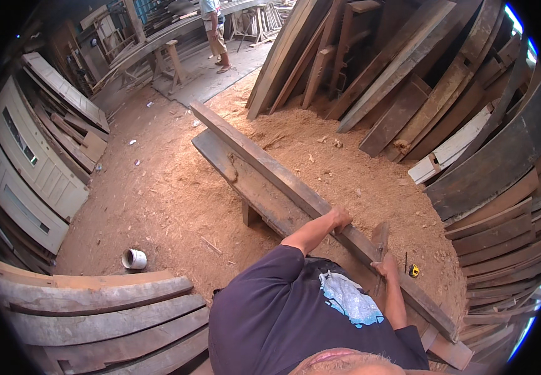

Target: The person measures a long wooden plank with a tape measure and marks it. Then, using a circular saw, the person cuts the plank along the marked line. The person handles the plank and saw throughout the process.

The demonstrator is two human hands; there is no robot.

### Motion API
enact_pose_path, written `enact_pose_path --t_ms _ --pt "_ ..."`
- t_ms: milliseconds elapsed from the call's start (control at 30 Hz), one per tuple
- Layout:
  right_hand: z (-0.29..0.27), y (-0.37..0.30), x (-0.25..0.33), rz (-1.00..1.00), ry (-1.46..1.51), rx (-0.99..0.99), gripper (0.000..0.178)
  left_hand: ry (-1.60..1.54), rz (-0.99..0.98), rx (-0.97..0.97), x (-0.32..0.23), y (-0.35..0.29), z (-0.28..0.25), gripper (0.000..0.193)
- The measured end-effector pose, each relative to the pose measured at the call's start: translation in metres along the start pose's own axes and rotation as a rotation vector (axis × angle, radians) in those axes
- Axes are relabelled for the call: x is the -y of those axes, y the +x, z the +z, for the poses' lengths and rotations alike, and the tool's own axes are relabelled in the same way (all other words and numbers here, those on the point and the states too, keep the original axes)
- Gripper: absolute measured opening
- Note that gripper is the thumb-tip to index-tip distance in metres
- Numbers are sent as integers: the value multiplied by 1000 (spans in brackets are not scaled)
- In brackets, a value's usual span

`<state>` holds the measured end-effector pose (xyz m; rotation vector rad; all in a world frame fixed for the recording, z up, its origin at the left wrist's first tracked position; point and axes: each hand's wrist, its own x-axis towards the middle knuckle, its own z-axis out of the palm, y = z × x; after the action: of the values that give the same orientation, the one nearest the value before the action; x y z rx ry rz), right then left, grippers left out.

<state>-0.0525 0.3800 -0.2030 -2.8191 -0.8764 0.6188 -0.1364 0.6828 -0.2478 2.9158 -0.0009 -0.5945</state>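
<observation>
A long squared wooden beam (pixel 270 172) runs slantwise from the far left to the near right, along a low plank bench (pixel 217 156). My left hand (pixel 340 219) is closed round the beam near its middle, fingers over the far edge. Closer to the near end, my right hand (pixel 385 267) is also closed on the beam; its fingertips are partly hidden. A narrow brown wooden piece (pixel 380 236) sticks out past the beam beside my right hand. A yellow and black tape measure (pixel 414 270) lies just right of that hand, with a thin dark stick next to it.
Boards lean in a dense stack (pixel 402 81) at the far right, and planks (pixel 502 250) are piled at right. Pale doors (pixel 33 156) stand at left. A white bucket (pixel 134 259) lies near stacked planks (pixel 108 312). Sawdust covers the floor. Another person (pixel 215 31) stands far off.
</observation>
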Motion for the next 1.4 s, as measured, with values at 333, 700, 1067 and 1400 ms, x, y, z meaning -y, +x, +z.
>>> enact_pose_path --t_ms 333,700,1067,1400 --pt "7 -18 6 54 -12 -67 80 -16 -37 -35 -15 -24 -6 62" --pt "1 -23 10 29 -66 -95 76 61 -15 -13 -9 -12 -7 60" --pt "3 -69 7 -11 25 48 72 40 143 129 -25 -36 23 61" --pt "18 -23 -37 -38 533 28 45 -129 193 354 -7 -2 14 61"
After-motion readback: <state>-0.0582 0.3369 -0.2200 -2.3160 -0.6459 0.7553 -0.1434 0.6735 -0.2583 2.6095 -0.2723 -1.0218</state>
